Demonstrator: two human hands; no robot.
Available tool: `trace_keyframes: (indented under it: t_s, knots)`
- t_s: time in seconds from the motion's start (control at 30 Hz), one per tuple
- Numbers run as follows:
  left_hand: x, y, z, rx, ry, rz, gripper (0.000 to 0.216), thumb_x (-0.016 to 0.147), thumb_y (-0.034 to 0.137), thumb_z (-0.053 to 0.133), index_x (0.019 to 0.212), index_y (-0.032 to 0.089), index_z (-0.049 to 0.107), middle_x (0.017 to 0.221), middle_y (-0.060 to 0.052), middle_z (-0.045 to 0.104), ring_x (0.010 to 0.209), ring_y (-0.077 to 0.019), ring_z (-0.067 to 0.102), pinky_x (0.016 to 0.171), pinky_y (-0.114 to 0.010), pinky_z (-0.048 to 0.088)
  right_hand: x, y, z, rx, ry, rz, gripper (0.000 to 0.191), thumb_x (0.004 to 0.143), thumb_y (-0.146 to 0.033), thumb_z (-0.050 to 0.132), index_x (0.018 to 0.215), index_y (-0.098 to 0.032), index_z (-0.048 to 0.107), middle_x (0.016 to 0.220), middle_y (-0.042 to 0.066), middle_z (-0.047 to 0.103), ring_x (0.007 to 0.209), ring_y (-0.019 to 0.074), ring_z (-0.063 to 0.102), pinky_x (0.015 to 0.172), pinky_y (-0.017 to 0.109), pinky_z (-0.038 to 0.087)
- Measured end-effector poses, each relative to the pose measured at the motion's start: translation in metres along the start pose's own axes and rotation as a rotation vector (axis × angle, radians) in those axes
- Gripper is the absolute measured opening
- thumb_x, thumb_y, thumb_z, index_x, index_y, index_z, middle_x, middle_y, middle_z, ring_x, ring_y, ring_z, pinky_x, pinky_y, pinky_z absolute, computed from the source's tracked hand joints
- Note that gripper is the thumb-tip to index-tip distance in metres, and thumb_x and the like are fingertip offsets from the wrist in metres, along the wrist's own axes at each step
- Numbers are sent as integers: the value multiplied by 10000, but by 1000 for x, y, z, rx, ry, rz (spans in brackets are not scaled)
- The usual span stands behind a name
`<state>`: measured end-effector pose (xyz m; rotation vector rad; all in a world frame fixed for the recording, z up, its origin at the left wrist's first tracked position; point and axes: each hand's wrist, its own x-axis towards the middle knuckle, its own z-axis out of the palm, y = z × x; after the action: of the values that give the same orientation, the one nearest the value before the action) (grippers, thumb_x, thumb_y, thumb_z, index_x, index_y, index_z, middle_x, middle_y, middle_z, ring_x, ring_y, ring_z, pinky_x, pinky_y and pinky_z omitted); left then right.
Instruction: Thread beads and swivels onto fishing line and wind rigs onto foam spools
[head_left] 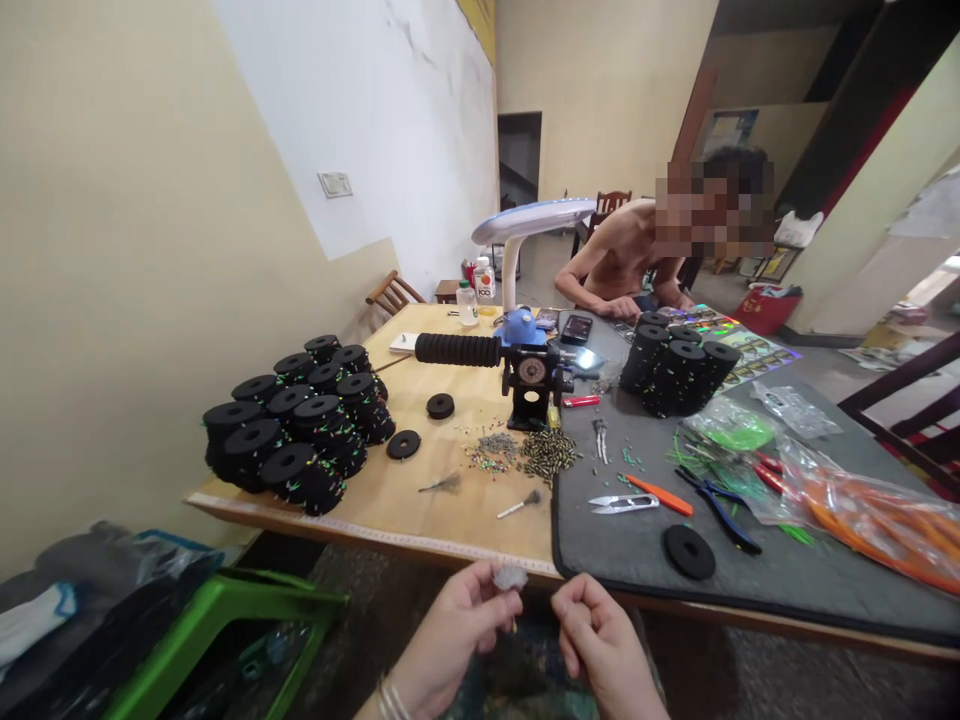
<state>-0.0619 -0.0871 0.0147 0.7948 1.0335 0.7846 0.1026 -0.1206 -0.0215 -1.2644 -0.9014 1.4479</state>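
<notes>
Just off the table's front edge, my left hand (456, 632) is closed, pinching a small grey bristly tuft (511, 577) between thumb and fingers. To its right, my right hand (604, 640) is held with curled fingers pressed together; what they grip, if anything, is too small to see. On the table beyond lie a similar tuft with a pale stem (519, 503) and a loose grey bundle (441, 483). Piles of brass-coloured beads (551, 455) and small grey pieces (498, 446) sit in front of a black clamp-like device (531, 385) with a ribbed roll.
Stacked black foam discs (289, 463) crowd the left; more foam rolls (679, 370) stand right. Snips (624, 503), an orange-handled tool (660, 494), pliers (721, 510), and bagged orange strands (885, 520) lie on the grey mat (622, 555). A person (622, 250) sits opposite. A green stool (217, 620) is below left.
</notes>
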Motion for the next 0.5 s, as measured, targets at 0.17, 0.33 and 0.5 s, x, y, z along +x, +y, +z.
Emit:
trace_keyframes:
  t_s: [0.17, 0.33, 0.5]
  knots:
    - [-7, -31, 3, -54, -15, -76, 290, 619, 302, 798, 792, 139, 632, 688, 10, 586, 570, -76, 470, 446, -165, 298, -2, 3, 3, -29, -17, 35, 526, 657, -702, 625, 665, -205, 452, 354, -114, 389, 329, 52, 285, 399, 187, 195]
    - [-6, -41, 5, -27, -21, -95, 305, 640, 334, 780, 815, 137, 627, 681, 1, 601, 573, -93, 500, 408, -165, 293, -5, 6, 3, -41, -30, 44, 511, 670, -685, 626, 679, -198, 470, 367, -104, 423, 342, 54, 317, 409, 184, 222]
    - [-5, -45, 8, -25, -44, -73, 307, 657, 346, 770, 810, 137, 605, 676, -13, 625, 635, -127, 567, 464, -180, 386, -6, 7, 3, -54, -45, 44, 506, 672, -675, 633, 682, -191, 483, 388, -89, 464, 347, 54, 341, 410, 186, 233]
